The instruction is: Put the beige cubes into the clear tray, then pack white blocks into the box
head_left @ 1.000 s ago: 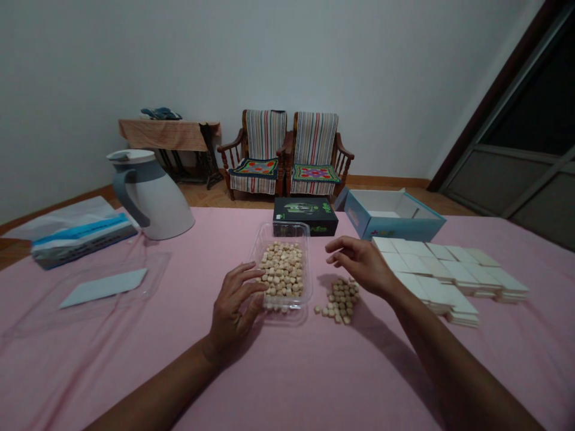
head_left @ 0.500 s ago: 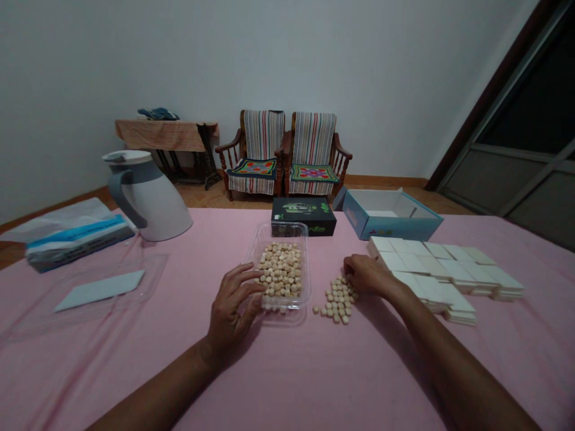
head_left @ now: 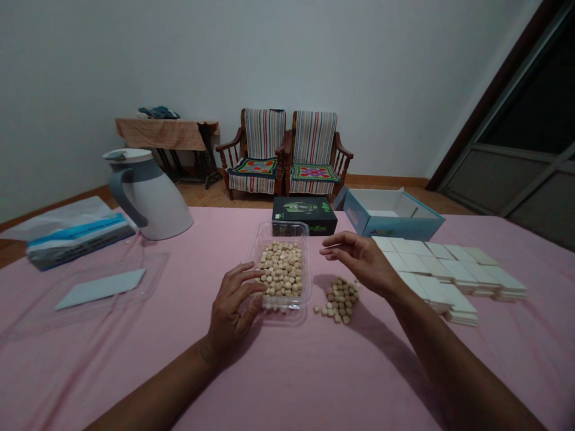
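A clear plastic tray (head_left: 306, 269) full of small pale wooden cubes (head_left: 282, 263) stands in front of me. My left hand (head_left: 236, 299) is at its near left side, with bent fingers over the rim and the thumb by the near corner, holding it loosely. To the right of the tray, loose wooden cubes (head_left: 342, 299) lie in a flat cluster on the pink cloth. Above and behind that cluster hovers my right hand (head_left: 359, 257), its fingers stretched to the left and apart from the thumb. I see nothing in it.
Stacks of square white tiles (head_left: 440, 269) lie at the right. Behind are a black box (head_left: 304, 215) and an open blue box (head_left: 395, 224). On the left are a white jug (head_left: 157, 203), a tissue pack (head_left: 81, 239) and a clear lid (head_left: 155, 275) with a white card (head_left: 101, 288).
My right hand has risen off the loose cubes and moved left toward the tray, its fingers opening out. The left hand has stayed at the tray.
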Demonstrator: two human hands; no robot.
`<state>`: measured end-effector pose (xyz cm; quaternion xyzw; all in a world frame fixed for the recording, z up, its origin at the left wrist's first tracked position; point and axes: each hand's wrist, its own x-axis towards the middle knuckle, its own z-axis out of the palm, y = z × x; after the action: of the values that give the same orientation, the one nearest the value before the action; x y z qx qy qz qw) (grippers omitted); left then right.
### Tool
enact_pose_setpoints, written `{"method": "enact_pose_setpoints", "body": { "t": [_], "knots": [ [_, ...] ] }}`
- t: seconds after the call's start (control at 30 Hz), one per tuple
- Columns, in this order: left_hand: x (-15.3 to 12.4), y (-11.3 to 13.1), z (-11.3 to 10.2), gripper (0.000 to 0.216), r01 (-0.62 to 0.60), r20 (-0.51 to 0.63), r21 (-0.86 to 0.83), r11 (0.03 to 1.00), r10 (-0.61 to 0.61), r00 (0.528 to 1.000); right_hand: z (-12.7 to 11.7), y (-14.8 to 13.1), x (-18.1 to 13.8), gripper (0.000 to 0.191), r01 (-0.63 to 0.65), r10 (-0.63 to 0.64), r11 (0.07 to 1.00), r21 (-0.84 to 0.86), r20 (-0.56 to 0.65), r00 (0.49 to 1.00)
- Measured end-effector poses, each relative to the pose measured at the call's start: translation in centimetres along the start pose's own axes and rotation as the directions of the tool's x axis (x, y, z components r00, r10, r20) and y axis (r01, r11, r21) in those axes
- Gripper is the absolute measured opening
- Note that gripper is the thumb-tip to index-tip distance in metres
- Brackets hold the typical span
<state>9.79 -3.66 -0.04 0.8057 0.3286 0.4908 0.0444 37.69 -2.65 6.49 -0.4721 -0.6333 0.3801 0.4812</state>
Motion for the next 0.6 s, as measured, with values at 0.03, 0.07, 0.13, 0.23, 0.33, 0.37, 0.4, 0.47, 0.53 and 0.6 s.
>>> {"method": "enact_pose_setpoints", "body": {
  "t": [0.03,0.07,0.13,0.23,0.33,0.37,0.4,0.47,0.53,0.6],
  "knots": [
    [0.0,0.0,0.0,0.016,-0.002,0.002,0.001,1.0,0.002,1.0,-0.5,0.4,0.0,0.014,-0.009,0.011,0.994,-0.109,0.019,1.0],
    [0.0,0.0,0.0,0.016,-0.002,0.001,0.0,1.0,0.002,1.0,-1.1,0.9,0.0,0.013,-0.015,0.028,0.969,-0.247,0.048,0.998],
    [0.1,0.1,-0.1,0.015,-0.001,0.002,-0.007,1.0,0.001,1.0,-2.0,2.1,0.0,0.014,-0.011,0.087,0.837,-0.547,0.113,0.99],
    [0.1,0.1,-0.1,0.015,-0.001,0.004,-0.014,1.0,0.001,1.0,-2.6,3.9,-0.2,0.018,-0.004,0.218,0.571,-0.821,0.147,0.965],
    [0.0,0.0,-0.1,0.015,-0.002,0.007,-0.01,1.0,0.002,1.0,-2.3,4.8,-0.2,0.023,0.003,0.306,0.513,-0.858,0.187,0.933],
    [0.0,-0.1,0.0,0.016,-0.003,0.006,-0.009,1.0,0.003,1.0,-2.1,5.0,-0.2,0.024,0.011,0.312,0.525,-0.851,0.204,0.928],
    [0.0,-0.2,0.0,0.016,-0.004,0.007,-0.009,1.0,0.004,1.0,-1.9,5.1,-0.2,0.025,0.013,0.313,0.533,-0.846,0.212,0.926],
    [-0.1,-0.3,0.0,0.016,-0.001,0.01,-0.004,1.0,0.001,1.0,-1.6,5.3,-0.2,0.025,0.009,0.306,0.534,-0.846,0.203,0.93],
    [-0.1,-0.3,0.0,0.016,-0.004,0.012,0.001,1.0,0.004,1.0,-1.6,5.4,-0.1,0.024,0.008,0.296,0.527,-0.85,0.193,0.936],
    [-0.1,-0.2,0.0,0.016,-0.003,0.013,0.001,1.0,0.003,1.0,-1.8,5.4,0.0,0.02,0.003,0.259,0.544,-0.839,0.171,0.951]
  ]
}}
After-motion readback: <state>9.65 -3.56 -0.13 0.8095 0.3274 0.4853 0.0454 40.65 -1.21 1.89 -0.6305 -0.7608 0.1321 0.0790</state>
